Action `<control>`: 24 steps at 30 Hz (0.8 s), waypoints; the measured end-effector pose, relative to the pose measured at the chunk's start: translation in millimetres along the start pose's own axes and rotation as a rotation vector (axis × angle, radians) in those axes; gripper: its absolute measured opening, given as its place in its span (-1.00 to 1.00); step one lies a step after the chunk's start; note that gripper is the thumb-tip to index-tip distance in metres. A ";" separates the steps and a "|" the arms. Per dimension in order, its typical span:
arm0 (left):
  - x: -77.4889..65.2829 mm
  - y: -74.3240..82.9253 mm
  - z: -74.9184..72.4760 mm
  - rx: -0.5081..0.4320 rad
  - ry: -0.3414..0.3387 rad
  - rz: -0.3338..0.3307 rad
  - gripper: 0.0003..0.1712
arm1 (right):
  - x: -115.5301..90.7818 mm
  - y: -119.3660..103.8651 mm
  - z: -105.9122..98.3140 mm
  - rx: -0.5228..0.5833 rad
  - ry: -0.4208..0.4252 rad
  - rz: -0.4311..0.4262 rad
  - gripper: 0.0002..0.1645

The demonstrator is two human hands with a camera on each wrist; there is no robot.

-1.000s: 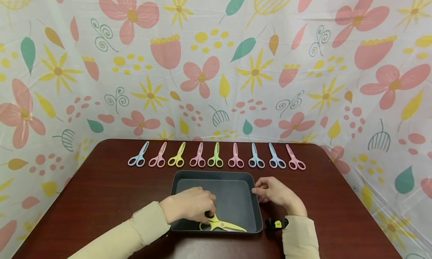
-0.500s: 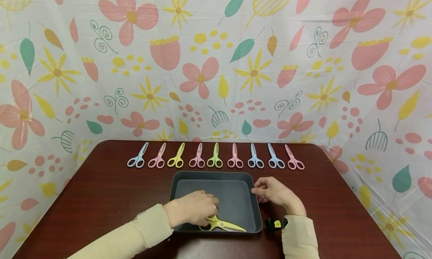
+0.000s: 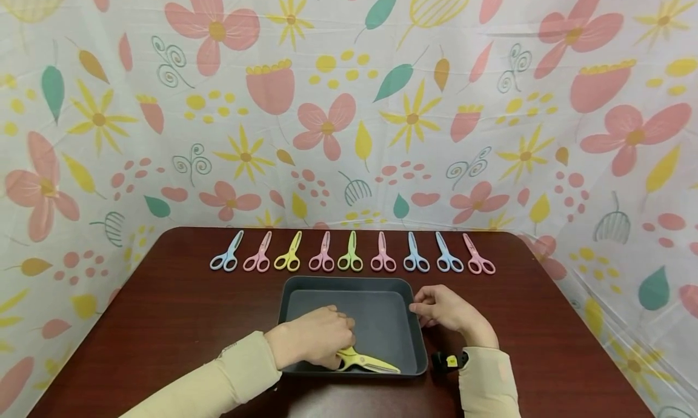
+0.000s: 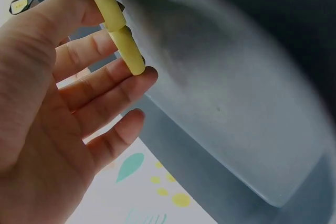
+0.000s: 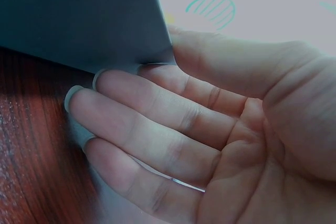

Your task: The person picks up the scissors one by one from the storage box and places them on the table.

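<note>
A dark grey rectangular tray (image 3: 382,321) lies on the table. In its near part is a pair of yellow scissors (image 3: 366,361), blades pointing right. My left hand (image 3: 315,338) reaches in from the left and pinches the scissors at the handles; in the left wrist view, thumb and fingers meet at the yellow handle loops (image 4: 126,48). On the opposite side, my right hand (image 3: 444,310) grips the tray's right rim. The right wrist view has the thumb over the wall's edge and the other fingers (image 5: 142,116) against the outside, low by the table.
Along the far side of the dark red table (image 3: 180,309) runs a row of several scissors in blue, pink, yellow and green, including green scissors (image 3: 351,251) behind the tray. A flower-printed cloth (image 3: 349,121) hangs behind. A black band (image 3: 448,361) is at the right wrist.
My left hand has shifted slightly right and lower over the handles of the yellow scissors, covering more of them. My right hand keeps its hold on the tray's rim.
</note>
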State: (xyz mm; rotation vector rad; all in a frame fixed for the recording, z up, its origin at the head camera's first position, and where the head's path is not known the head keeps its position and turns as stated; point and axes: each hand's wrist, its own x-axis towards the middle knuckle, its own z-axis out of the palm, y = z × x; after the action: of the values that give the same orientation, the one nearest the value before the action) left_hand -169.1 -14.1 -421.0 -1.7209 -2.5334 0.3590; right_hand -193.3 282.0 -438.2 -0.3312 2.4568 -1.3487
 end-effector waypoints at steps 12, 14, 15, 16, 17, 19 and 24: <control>-6.7 -8.6 -2.3 -0.093 -0.003 -0.055 -0.74 | 3.9 8.4 -1.6 -0.006 0.006 0.020 -0.85; -7.8 -9.4 -2.3 -0.103 -0.009 -0.066 -0.69 | 3.8 8.7 -1.6 -0.006 0.005 0.022 -0.85; -8.4 -10.0 -2.1 -0.107 -0.012 -0.071 -0.66 | 3.6 8.4 -1.6 -0.005 0.005 0.023 -0.84; -9.2 -10.7 -1.9 -0.112 -0.013 -0.076 -0.63 | 3.4 8.3 -1.6 -0.006 0.005 0.023 -0.84; -10.1 -11.3 -1.8 -0.115 -0.013 -0.079 -0.61 | 3.3 8.1 -1.6 -0.006 0.004 0.023 -0.84; -12.0 -13.3 -1.4 -0.122 -0.006 -0.085 -0.59 | 2.8 7.6 -1.6 -0.006 0.002 0.021 -0.83; -20.0 -21.6 0.5 -0.171 0.036 -0.117 -0.55 | 3.2 4.2 -1.1 0.004 -0.007 0.013 -0.82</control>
State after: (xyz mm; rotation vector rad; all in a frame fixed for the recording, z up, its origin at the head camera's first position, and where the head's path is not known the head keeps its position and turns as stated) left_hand -181.3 -40.2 -415.1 -1.6041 -2.6926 0.1054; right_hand -196.9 284.0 -441.8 -0.3180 2.4463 -1.3446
